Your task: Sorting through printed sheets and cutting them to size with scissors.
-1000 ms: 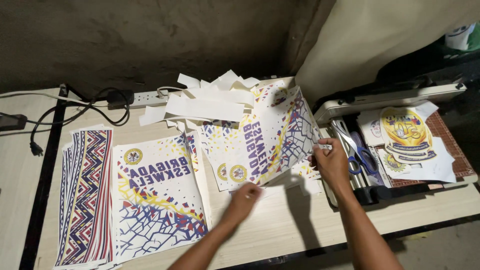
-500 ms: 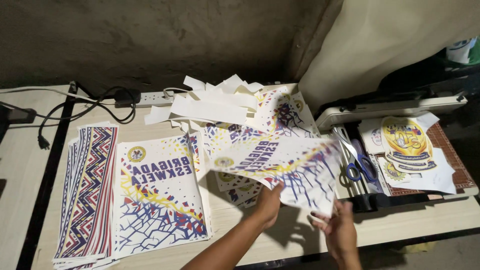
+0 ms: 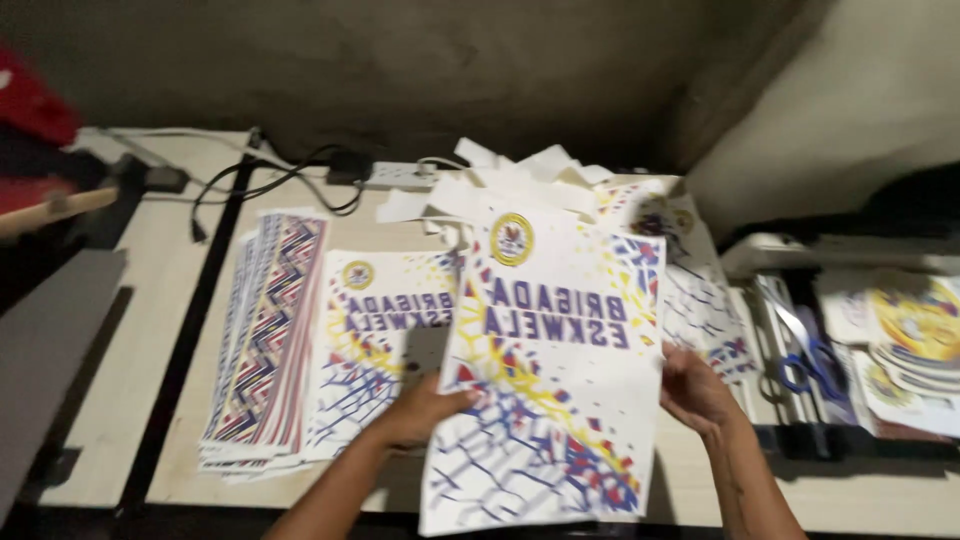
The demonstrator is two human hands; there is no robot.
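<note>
Two hands, one held sheet, one scissors, one power strip.

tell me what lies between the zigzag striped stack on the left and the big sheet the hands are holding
In the head view, a stack of printed sheets with a round emblem lies between the zigzag stack and the held sheet, partly covered by it.

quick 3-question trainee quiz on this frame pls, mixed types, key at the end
1. True or false: both hands grip the same printed sheet.
2. Which pile lies farthest left on the table? A) zigzag-striped sheets B) white paper scraps C) round yellow emblem prints
3. Fill in: the blue-handled ___ lie to the right of the held sheet.

Key
1. True: the left hand grips its left edge and the right hand its right edge.
2. A
3. scissors
</note>
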